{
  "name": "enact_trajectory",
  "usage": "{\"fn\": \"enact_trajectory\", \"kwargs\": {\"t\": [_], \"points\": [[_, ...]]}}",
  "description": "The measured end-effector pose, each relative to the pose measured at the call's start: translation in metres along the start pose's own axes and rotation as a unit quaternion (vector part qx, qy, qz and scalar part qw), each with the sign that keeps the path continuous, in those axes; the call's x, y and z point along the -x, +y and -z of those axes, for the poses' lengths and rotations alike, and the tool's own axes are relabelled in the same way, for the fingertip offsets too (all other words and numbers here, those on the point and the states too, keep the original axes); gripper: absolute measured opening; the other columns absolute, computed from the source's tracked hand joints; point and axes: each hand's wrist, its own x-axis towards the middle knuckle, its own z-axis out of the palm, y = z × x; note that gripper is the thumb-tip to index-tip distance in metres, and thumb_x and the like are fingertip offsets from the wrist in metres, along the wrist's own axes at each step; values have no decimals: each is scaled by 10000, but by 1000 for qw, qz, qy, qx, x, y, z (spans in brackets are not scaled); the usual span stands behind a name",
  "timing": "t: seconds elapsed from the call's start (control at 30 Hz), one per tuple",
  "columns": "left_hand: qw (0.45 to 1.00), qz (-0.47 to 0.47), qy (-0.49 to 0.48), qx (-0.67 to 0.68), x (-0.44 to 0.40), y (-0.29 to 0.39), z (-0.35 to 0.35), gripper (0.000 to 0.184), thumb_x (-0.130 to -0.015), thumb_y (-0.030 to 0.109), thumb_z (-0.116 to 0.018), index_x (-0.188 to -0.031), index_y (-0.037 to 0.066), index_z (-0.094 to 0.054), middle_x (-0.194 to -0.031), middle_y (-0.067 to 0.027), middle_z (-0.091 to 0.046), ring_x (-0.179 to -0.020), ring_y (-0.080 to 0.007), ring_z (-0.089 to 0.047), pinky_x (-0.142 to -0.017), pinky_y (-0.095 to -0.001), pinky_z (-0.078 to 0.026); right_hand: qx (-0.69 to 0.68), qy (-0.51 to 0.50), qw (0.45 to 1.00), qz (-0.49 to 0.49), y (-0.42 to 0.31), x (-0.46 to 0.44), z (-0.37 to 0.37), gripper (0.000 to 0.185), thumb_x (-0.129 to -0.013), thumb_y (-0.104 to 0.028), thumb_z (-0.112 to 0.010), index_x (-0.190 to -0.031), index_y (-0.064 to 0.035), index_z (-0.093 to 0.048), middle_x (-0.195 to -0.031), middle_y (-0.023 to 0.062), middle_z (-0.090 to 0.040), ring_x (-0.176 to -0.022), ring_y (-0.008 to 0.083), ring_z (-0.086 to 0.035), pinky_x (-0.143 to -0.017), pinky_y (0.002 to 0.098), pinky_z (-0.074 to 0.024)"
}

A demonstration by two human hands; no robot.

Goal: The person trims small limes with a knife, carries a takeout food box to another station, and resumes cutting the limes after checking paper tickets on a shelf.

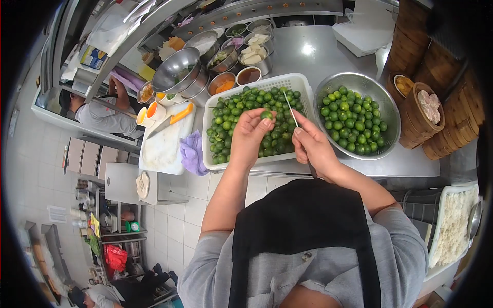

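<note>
The green lime (266, 115) is pinched in your left hand (250, 134), above the white basket (305, 88) heaped with other limes (221, 123). Your right hand (314, 150) grips a thin-bladed knife (290, 110), its blade also over the basket. On the steel worktop (308, 49), a metal colander (392, 109) of limes stands right of the basket; a purple cloth (192, 151) lies left of it.

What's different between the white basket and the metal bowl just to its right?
The white basket is roughly rectangular; the metal bowl is round. The white basket is pale and dull, while the metal bowl is silvery and shiny. The left hand works over the white basket; neither hand is over the metal bowl. Both hold many small green fruits.
</note>
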Motion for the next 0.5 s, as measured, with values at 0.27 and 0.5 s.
{"fn": "enact_trajectory", "kwargs": {"t": [0.27, 0.5], "points": [[997, -50, -49, -39, -3, -6, -8, 319, -805, -125, -618, -1036, 61, -500, -1167, -153, -580, -947, -133, -592, -811, -251, -516, 34, -88, 995, -36, -6, 4, -4, 511, -998, -144, -376, -1481, -112, -212, -693, -2, -409, -498, 64, -365, -462, 212, -329], [989, -109, -62, -79, -4, -19, -6, 351, -774, -165, -628, -983, 60, -458, -1130, -135, -563, -988, -157, -589, -824, -279, -527, 15, -103, 994, -41, -11, 5, -3, 499, -1000, -158, -390, -1476, -128, -243, -643, -26, -396, -462, 44, -351, -430, 198, -310]]}}
